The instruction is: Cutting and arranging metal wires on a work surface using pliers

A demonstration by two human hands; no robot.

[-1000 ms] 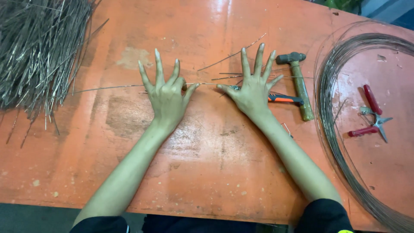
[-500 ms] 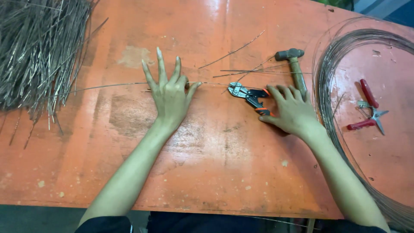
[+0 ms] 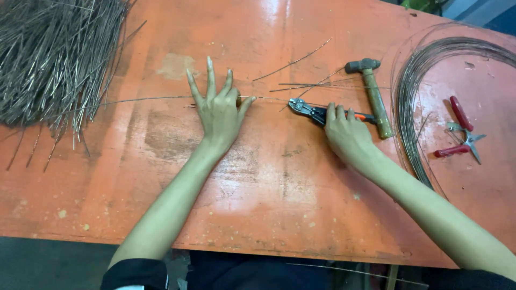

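Head-camera view down onto an orange-red workbench (image 3: pixel 279 204), worn and scuffed in patches. The left hand (image 3: pixel 219 110) lies flat on the bench with its fingers spread wide, palm pressing on a long thin wire (image 3: pixel 145 99) that runs left from under the hand toward a big heap of cut wire lengths (image 3: pixel 54 53) at the bench's far left corner. The same wire comes out past the thumb and reaches right to the jaws of a pair of wire cutters (image 3: pixel 309 110). The right hand (image 3: pixel 348 134) is curled over the cutters' dark and orange handles, fingers wrapped across them; the cutter head sticks out to the left of the knuckles, between the two hands, its tip at the wire. Whether the cutter jaws are closed on the wire cannot be made out.

Just beyond the right hand lies a hammer (image 3: pixel 371 94) with a wooden handle, head pointing away, beside a few loose wire scraps (image 3: pixel 301 59). Further right sits a large coil of wire (image 3: pixel 424 86), and inside its loop a pair of red-handled snips (image 3: pixel 459 131), well apart from both hands.
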